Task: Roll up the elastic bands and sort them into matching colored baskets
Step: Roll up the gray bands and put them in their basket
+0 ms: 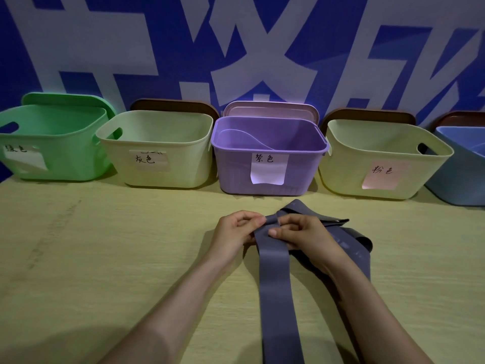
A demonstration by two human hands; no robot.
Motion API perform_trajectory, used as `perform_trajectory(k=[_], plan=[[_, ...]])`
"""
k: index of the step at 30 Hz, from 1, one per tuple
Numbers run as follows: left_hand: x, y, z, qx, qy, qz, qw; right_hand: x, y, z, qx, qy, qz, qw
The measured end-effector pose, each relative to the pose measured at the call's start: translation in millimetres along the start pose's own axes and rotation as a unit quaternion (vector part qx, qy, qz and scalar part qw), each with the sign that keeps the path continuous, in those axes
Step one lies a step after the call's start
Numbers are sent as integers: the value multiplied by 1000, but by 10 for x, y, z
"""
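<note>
A long grey-purple elastic band (275, 279) lies on the table, running from the near edge up to my hands, with more of it bunched in folds behind my right hand. My left hand (233, 232) pinches the band's far end from the left. From the right, my right hand (301, 232) grips the same end with curled fingers. A row of baskets stands behind: green (52, 153), cream with a grey label (157, 164), purple (270, 164), cream with a pink label (380, 166), blue (462, 166).
Lids lean against the blue-and-white wall behind the baskets. The purple basket holds a clear curved piece. The yellow-wood table (105, 258) spreads to the left of my arms.
</note>
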State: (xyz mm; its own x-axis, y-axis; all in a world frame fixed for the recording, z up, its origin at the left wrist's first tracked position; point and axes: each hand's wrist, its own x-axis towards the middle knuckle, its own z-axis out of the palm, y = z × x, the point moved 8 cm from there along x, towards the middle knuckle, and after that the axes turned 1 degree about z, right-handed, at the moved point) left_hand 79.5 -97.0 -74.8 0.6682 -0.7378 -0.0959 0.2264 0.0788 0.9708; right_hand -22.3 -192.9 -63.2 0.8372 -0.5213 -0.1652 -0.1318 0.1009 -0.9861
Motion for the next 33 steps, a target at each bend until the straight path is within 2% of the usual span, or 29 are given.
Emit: perform_trajectory(k=[4, 9, 16, 21, 33], plan=[[-15, 17, 20, 19, -15, 11, 1000, 13, -4, 6, -5, -8, -10, 1000], [-33, 38, 25, -11, -31, 1, 999, 6, -9, 48, 0, -31, -20, 999], [-35, 18, 63, 13, -44, 8, 999, 29, 9, 3, 12, 8, -30, 999], [-53, -44, 126, -1, -69, -40, 997, 31, -27, -98, 79, 51, -54, 994], [-48, -29, 56, 52, -41, -29, 997, 9, -45, -89, 62, 39, -74, 995]])
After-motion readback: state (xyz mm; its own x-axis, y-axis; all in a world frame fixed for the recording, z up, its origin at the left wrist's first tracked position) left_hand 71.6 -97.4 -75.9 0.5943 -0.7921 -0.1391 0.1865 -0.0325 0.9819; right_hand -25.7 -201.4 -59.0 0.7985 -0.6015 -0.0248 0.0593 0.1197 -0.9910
